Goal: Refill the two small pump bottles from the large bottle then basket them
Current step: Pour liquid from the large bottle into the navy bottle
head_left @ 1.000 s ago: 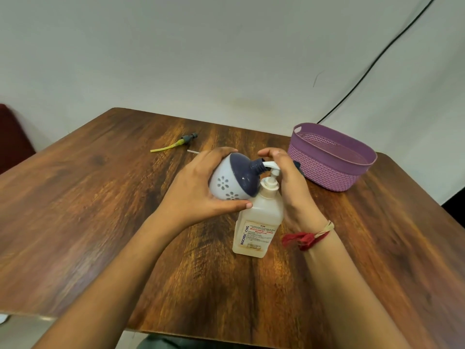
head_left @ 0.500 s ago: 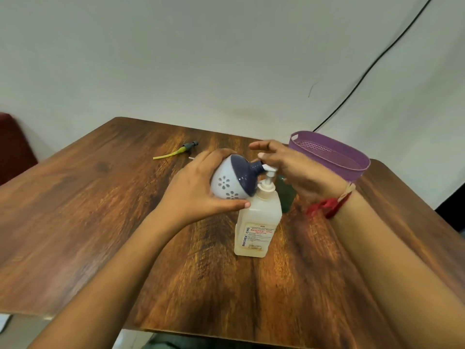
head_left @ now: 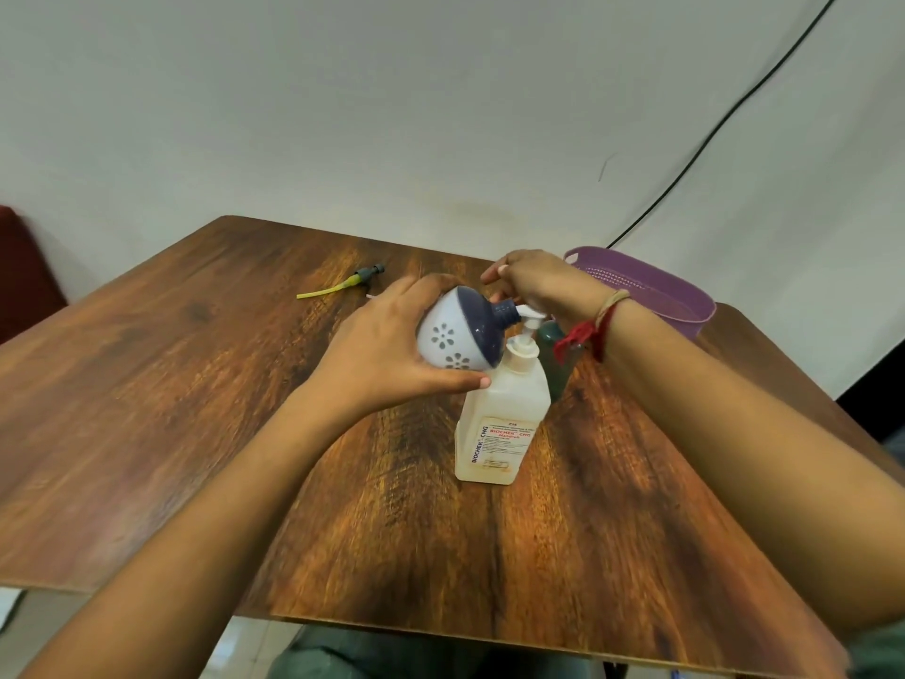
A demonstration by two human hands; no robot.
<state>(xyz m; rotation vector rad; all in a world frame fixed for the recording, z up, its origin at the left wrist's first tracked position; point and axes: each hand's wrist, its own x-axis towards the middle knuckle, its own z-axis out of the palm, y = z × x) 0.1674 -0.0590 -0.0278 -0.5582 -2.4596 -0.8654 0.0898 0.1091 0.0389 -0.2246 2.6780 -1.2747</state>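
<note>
The left hand [head_left: 387, 345] grips the small round bottle [head_left: 458, 335], white with flower marks and a navy top, tilted neck-first against the spout of the large clear bottle [head_left: 504, 414] standing in the middle of the table [head_left: 196, 409]. The right hand [head_left: 538, 286] presses the pump [head_left: 531, 313], fingers loosely straight, closed round nothing.

Three bottles in all: one large bottle [head_left: 499, 423], one round bottle [head_left: 455, 335] and one dark green bottle [head_left: 556, 374]. One purple basket [head_left: 685, 296] stands at the far right corner of the one bench [head_left: 147, 409], and one loose pump [head_left: 343, 286] lies near its far edge. Two hands: left hand [head_left: 387, 350], right hand [head_left: 538, 281].
</note>
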